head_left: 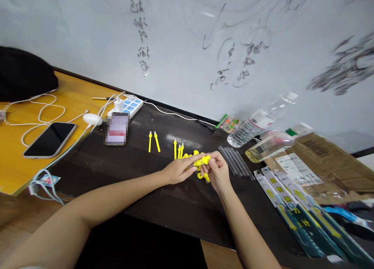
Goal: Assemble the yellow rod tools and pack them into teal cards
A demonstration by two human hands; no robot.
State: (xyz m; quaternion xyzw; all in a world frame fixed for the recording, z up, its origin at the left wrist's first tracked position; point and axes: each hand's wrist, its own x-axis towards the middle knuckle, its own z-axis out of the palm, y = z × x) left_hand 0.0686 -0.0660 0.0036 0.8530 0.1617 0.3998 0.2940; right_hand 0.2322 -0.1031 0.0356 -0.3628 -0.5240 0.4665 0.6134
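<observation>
My left hand (179, 170) and my right hand (217, 172) meet over the dark table (122, 164), both pinched on one small yellow plastic part (202, 160). Under and behind the hands lies a small heap of yellow parts (195, 153). Several yellow pen-like sticks (179, 149) lie just behind the hands, and two more yellow sticks (153, 141) lie further left. A bundle of clear thin tubes (235, 162) lies to the right of my right hand.
A phone (50, 139), white cables (43, 109), a power strip (126, 105) and a blurred card (117, 129) sit at the left. Clear plastic bottles (257, 127), a cardboard box (327, 160) and long green packets (304, 214) are at the right. A scribbled wall stands behind.
</observation>
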